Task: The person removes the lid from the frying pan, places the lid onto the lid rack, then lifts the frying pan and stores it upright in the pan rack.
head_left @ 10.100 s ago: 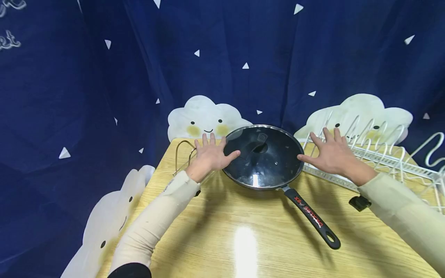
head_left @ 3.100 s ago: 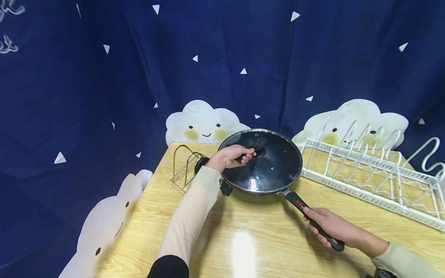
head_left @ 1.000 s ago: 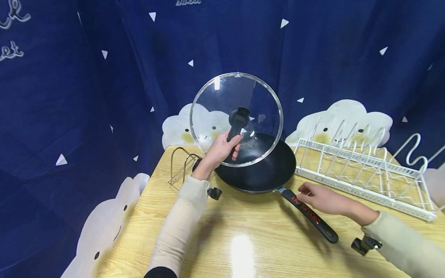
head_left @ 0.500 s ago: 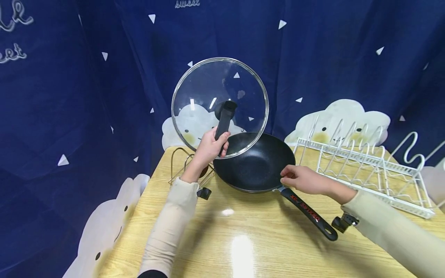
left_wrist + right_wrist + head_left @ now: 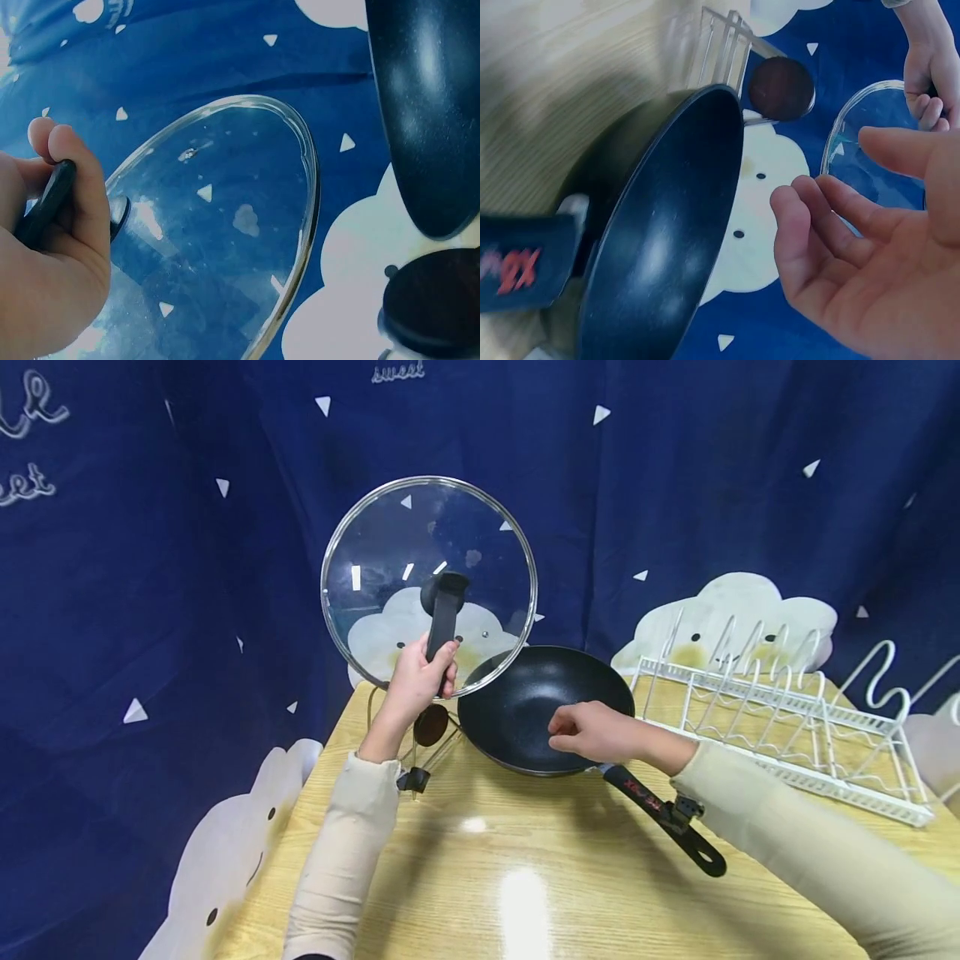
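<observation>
Jutting toward me from pan: handle, which my right sleeve could snag if lowered. My right hand hovers above pan, fingers loosely bent, holding nothing. Left hand grips knob of glass lid, tilted nearly upright, left of and above pan. Lid could clip pan or wire stand left of pan if wrist twists. White rack crowds pan's right; table ends just behind; most room above pan, before curtain.
</observation>
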Available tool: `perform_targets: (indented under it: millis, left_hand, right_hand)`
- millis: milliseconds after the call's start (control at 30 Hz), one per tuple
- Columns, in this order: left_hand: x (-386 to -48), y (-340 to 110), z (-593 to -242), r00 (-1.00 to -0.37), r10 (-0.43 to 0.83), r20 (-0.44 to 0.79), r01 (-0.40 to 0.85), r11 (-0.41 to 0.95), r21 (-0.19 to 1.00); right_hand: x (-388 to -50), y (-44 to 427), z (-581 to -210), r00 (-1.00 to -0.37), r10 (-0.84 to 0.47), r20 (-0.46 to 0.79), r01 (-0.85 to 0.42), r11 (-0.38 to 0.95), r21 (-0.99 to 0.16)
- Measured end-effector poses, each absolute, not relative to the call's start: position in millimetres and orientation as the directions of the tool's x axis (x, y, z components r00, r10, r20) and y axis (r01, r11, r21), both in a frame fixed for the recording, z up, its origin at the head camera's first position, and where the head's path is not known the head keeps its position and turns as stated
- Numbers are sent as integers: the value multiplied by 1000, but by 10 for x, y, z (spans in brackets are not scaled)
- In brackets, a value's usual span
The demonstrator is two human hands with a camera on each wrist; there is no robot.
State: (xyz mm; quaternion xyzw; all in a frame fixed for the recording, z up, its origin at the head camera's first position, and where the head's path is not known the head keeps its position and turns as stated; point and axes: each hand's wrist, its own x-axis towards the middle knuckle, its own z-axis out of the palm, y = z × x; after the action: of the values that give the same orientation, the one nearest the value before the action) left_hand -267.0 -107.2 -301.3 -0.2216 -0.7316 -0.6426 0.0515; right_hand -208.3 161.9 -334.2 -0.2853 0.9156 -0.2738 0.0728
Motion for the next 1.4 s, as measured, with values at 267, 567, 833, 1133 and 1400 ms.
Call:
perform_targets:
  millis: [267, 567, 833, 1133, 1400]
  left_hand:
    - [-2600, -1324, -3009, -909, 179, 376, 401, 134, 906]
    - [-2558, -1583, -3087, -922, 94, 376, 387, 160, 908]
    - [-2497, -1713, -3107, -946, 69, 316, 323, 186, 928]
    - [-2298, -1704, -3024, -942, 67, 329, 334, 296, 895]
    - [-2323, -1819, -3064, -937, 77, 340, 347, 315, 884]
  right_hand:
    - [-2190, 1243, -3396, -805, -592, 43, -524, 673, -522]
    - [-2321, 860, -3555, -795, -593, 127, -572, 662, -484]
    - [-2465, 618, -3744, -799, -555, 233, -590, 645, -486]
    - [-2603, 424, -3893, -812, -512, 281, -583, 688, -433]
    - [-2711, 340, -3954, -808, -525, 268, -588, 691, -421]
